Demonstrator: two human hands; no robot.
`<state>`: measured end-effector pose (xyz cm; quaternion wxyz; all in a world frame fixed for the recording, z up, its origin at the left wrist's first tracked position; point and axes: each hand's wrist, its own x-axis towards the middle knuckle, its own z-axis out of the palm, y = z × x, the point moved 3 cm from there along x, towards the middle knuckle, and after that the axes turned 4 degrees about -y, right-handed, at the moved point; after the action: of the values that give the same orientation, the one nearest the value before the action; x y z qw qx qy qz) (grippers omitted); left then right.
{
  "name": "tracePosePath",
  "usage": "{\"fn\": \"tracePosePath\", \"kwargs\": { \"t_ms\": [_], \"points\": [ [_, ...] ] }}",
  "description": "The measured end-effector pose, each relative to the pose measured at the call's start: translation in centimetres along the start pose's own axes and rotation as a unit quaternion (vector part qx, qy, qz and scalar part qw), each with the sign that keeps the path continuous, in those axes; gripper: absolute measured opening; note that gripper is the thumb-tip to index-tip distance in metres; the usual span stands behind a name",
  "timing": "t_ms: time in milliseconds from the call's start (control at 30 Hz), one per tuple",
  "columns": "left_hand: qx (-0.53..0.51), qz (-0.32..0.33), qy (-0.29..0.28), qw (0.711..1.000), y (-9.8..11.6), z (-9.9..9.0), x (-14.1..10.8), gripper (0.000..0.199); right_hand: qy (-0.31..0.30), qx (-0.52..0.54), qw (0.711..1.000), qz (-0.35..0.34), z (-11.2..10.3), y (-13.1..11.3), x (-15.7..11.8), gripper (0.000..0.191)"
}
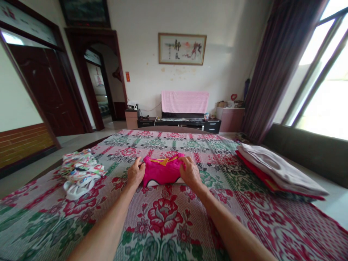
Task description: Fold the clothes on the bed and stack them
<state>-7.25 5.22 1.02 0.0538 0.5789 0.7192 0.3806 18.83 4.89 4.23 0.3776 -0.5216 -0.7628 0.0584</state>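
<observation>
A bright pink shirt (163, 173) with a yellow-trimmed neckline and some white and black at its lower edge lies folded on a flowered cloth (160, 232). My left hand (136, 172) is at its left edge, thumb and fingers bent around the fabric. On the opposite side my right hand (191, 172) grips the right edge, its fingers curled over the top corner. The fingertips of both hands are partly hidden by the fabric and the hands themselves.
To the left sits a crumpled, multicoloured printed garment (81, 168) with a white part (77, 189). A stack of folded clothes (280, 170), pale on top with red below, lies at the right. Beyond the table stands a low black cabinet (212, 126) with a pink towel (185, 102) above it.
</observation>
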Motion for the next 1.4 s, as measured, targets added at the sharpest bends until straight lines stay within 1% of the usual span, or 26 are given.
{"fn": "tracePosePath", "kwargs": {
  "t_ms": [100, 200, 267, 333, 467, 533, 633, 733, 900, 1000, 1100, 1167, 1233, 1267, 1333, 1400],
  "points": [
    [-0.027, -0.011, 0.002, 1.000, -0.2, -0.2, 0.1, 0.044, -0.050, 0.041, 0.994, -0.085, 1.1, -2.7, 0.7, 0.032],
    [-0.039, 0.009, -0.017, 0.999, -0.1, -0.2, 0.1, 0.046, -0.092, 0.057, 0.986, -0.125, 3.2, -4.9, 1.7, 0.032],
    [-0.042, 0.029, -0.028, 0.998, 0.0, -0.1, 0.0, 0.046, -0.105, 0.050, 0.985, -0.124, 4.5, -6.0, 2.3, 0.032],
    [-0.040, 0.043, -0.036, 0.998, 0.0, 0.0, 0.1, 0.044, -0.116, 0.025, 0.988, -0.103, 5.6, -6.6, 2.5, 0.031],
    [-0.032, 0.064, -0.052, 0.996, -0.1, 0.6, 0.4, 0.036, -0.130, -0.024, 0.990, -0.046, 7.1, -6.5, 2.1, 0.027],
    [-0.030, 0.072, -0.060, 0.995, -0.1, 0.9, 0.6, 0.037, -0.133, -0.027, 0.990, -0.039, 7.4, -6.2, 1.9, 0.025],
    [-0.024, 0.093, -0.067, 0.993, -0.1, 1.1, 0.6, 0.037, -0.134, -0.012, 0.990, -0.043, 7.4, -5.9, 1.7, 0.024],
    [-0.013, 0.108, -0.057, 0.992, 0.0, 1.1, 0.5, 0.037, -0.115, 0.013, 0.993, -0.034, 7.2, -5.9, 1.7, 0.025],
    [-0.002, 0.090, -0.013, 0.996, 0.2, 0.8, 0.6, 0.034, -0.068, 0.058, 0.996, -0.006, 7.2, -5.5, 1.8, 0.025],
    [0.005, 0.075, 0.010, 0.997, 0.3, 0.8, 0.6, 0.033, -0.045, 0.064, 0.997, 0.022, 7.3, -5.3, 1.9, 0.025],
    [0.028, 0.069, 0.008, 0.997, 0.2, 0.9, 0.6, 0.030, -0.063, 0.041, 0.996, 0.044, 7.3, -5.6, 2.1, 0.025],
    [0.037, 0.078, 0.002, 0.996, 0.3, 1.0, 0.6, 0.030, -0.082, 0.035, 0.995, 0.042, 7.1, -5.7, 2.3, 0.025],
    [0.032, 0.088, 0.006, 0.996, 0.4, 0.8, 0.6, 0.031, -0.082, 0.050, 0.995, 0.039, 6.5, -5.5, 2.8, 0.026],
    [0.027, 0.086, 0.015, 0.996, 0.5, 0.6, 0.6, 0.033, -0.072, 0.060, 0.995, 0.045, 6.0, -5.2, 3.1, 0.027],
    [0.014, 0.074, 0.047, 0.996, 0.6, 0.1, 0.7, 0.035, -0.036, 0.064, 0.994, 0.077, 4.7, -4.0, 3.8, 0.028],
    [0.003, 0.064, 0.087, 0.994, 0.6, -0.5, 0.8, 0.035, 0.001, 0.044, 0.994, 0.102, 3.4, -2.5, 4.4, 0.029]
  ]
}}
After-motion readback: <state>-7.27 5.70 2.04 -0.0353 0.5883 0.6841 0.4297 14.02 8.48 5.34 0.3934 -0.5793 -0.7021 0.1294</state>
